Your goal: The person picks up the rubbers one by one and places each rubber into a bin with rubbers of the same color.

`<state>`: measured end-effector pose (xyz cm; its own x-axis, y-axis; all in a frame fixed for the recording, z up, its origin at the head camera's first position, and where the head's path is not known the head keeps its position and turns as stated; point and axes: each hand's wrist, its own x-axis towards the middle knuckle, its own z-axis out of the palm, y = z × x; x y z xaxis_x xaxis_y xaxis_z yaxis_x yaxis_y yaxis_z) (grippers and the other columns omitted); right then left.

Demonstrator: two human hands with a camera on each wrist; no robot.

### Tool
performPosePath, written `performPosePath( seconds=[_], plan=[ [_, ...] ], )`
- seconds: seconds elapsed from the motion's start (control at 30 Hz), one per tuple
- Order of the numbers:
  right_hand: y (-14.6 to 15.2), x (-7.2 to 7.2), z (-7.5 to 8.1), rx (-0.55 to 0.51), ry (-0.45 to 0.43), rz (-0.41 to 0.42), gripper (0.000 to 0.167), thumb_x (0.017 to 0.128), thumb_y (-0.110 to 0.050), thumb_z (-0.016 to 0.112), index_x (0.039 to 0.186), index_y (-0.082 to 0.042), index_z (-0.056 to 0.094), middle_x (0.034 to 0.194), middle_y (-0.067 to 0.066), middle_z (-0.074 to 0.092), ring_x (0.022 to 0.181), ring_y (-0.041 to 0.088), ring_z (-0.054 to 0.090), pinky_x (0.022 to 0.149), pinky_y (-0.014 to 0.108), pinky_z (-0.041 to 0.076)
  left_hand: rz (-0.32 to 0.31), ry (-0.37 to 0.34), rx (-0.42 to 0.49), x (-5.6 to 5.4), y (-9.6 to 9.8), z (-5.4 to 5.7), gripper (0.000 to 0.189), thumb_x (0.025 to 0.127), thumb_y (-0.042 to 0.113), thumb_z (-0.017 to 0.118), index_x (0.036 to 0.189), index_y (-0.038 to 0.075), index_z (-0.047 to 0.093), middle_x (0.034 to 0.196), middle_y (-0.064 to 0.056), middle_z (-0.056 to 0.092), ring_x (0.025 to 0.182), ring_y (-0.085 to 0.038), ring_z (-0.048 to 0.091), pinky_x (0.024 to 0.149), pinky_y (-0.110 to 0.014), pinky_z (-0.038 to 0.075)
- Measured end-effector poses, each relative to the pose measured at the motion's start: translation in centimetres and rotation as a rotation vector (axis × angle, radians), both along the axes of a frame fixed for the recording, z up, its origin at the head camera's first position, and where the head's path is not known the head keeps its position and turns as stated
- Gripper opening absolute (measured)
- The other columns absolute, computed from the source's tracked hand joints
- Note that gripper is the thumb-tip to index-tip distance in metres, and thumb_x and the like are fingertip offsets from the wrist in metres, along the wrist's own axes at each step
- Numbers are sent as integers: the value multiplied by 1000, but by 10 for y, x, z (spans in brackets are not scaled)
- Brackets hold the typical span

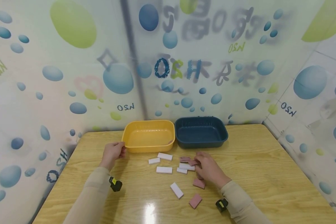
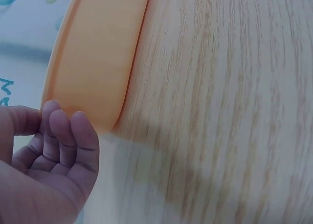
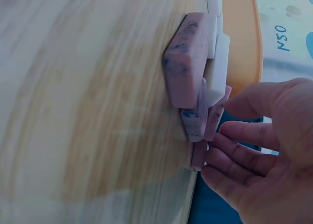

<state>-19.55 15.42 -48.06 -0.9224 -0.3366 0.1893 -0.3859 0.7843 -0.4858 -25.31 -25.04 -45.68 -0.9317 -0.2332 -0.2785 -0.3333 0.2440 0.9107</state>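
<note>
My left hand is at the left front corner of a yellow plastic basin. In the left wrist view its thumb and curled fingers pinch the basin's rim. My right hand reaches over a cluster of blocks and pinches a small pink block between thumb and index finger. Under and beside that block lie a white block and another pink block. In the right wrist view, a pink block with dark blue specks stands out closest to the camera.
A dark blue basin stands right beside the yellow one at the back of the wooden table. Several white blocks lie in front of the basins. Nearer me are a tilted white block and a pink block.
</note>
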Motion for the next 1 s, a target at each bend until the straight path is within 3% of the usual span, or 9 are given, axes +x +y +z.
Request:
performPosePath(
  seconds=[0.33,1.0],
  plan=[
    [2,-3,-2,30,72,33,28,81,10,67,108,8,72,122,27,65,118,44,61,98,54,52,0,0,-10,0,0,0,35,107,19,49,111,-13,64,74,-2,63,64,-11,60,63,-25,56],
    [3,-16,-1,93,29,60,20,85,12,71,102,3,75,99,12,61,98,31,62,91,47,55,5,-1,-5,-1,-1,0,36,107,20,49,113,-13,64,73,-1,63,63,-12,61,62,-26,57]
  ],
)
